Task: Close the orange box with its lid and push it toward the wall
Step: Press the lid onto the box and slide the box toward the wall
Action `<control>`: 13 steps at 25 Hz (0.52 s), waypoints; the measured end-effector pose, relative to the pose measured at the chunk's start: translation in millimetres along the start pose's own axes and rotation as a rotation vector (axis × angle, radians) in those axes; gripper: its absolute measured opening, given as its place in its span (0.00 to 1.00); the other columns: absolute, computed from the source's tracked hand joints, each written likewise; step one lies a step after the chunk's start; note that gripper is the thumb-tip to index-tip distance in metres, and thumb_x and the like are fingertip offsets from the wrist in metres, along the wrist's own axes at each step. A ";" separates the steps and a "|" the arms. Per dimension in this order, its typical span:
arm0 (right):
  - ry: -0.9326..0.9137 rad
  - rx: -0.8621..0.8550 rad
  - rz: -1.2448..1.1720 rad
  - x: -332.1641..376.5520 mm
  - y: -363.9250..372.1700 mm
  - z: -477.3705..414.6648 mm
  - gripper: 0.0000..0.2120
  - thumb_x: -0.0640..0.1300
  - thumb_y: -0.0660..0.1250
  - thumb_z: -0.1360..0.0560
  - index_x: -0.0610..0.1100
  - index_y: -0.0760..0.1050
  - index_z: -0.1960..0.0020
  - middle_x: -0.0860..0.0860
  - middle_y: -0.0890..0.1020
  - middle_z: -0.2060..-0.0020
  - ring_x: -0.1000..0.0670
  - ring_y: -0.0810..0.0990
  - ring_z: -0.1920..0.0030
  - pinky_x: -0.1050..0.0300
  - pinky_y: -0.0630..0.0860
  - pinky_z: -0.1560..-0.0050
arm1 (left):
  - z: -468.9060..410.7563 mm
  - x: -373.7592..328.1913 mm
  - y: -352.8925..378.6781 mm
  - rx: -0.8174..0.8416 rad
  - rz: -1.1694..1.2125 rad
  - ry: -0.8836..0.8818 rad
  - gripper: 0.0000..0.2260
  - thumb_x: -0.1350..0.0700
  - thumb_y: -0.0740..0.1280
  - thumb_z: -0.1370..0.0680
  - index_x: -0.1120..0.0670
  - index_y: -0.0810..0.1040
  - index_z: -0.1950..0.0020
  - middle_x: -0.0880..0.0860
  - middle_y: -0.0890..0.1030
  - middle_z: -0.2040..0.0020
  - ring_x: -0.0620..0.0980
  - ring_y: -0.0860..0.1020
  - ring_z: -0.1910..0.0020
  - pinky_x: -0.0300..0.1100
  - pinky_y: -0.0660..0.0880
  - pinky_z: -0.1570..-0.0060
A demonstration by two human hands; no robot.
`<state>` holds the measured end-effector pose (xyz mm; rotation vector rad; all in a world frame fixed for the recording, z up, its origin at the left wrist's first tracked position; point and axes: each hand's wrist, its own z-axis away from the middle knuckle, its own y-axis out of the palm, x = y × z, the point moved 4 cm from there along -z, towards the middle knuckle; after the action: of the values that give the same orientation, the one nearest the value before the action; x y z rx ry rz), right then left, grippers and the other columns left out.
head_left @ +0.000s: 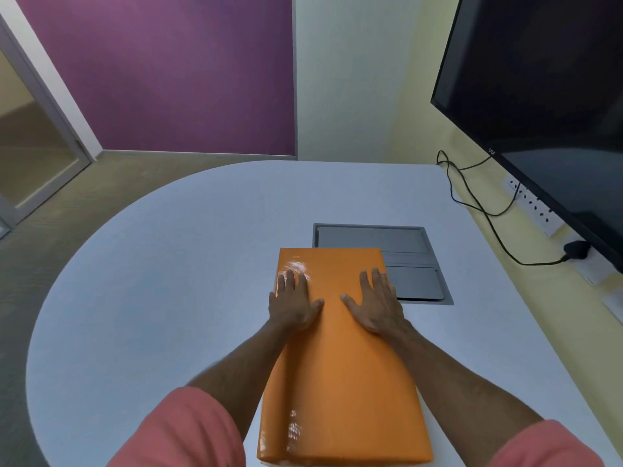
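Already your left hand (pixel 294 303) and right hand (pixel 377 302) lie flat on the lid (pixel 340 348), fingers spread, palms down, gripping nothing. The box (pixel 269 412) sits under it at the table's near edge, its far end overlapping the grey hatch (pixel 414 261) set in the top.

Risks, as I judge them: your hands press the far half only, so the near end of the lid may not be seated, and I cannot tell from here whether it is. Pushing from the top could slide the lid off the base instead of moving both. The lid's glossy wrap looks slick, so your palms may slip. The hatch rim could catch the box's leading edge and swing it. Farther right, a black cable (pixel 478 203) runs along the wall (pixel 421 136) to a plug; a skewed push might snag it.

The table (pixel 168 264) is pale, smooth and rounded on the left. A dark screen (pixel 546 96) hangs on the right; a purple panel (pixel 161 72) stands beyond.
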<state>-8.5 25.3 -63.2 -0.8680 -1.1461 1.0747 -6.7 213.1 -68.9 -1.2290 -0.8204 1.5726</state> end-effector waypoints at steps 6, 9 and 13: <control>0.019 0.049 0.031 1.6 -1.6 -1.6 0.41 0.67 0.51 0.23 0.44 0.41 0.21 0.42 0.43 0.21 0.43 0.41 0.21 0.41 0.46 0.23 | -1.4 1.6 0.5 0.021 0.003 0.009 0.37 0.36 0.55 0.22 0.53 0.46 0.20 0.56 0.43 0.19 0.59 0.42 0.21 0.61 0.50 0.26; 0.037 0.079 -0.028 1.6 -6.0 3.0 0.42 0.67 0.53 0.23 0.45 0.40 0.21 0.43 0.41 0.21 0.43 0.40 0.21 0.40 0.45 0.23 | 3.1 2.9 -2.0 0.001 0.054 0.008 0.38 0.37 0.57 0.22 0.54 0.47 0.20 0.56 0.44 0.19 0.59 0.43 0.21 0.62 0.49 0.26; 0.093 0.013 -0.203 -4.4 -4.1 31.5 0.43 0.66 0.59 0.25 0.47 0.42 0.21 0.44 0.43 0.21 0.42 0.44 0.21 0.39 0.49 0.23 | 23.1 11.4 -2.2 -0.030 0.138 -0.015 0.39 0.38 0.60 0.23 0.54 0.47 0.20 0.56 0.43 0.19 0.60 0.43 0.21 0.64 0.49 0.26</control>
<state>-38.8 20.1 -53.7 -0.7655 -1.1224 0.8660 -28.9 225.6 -64.3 -1.3208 -0.7853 1.6875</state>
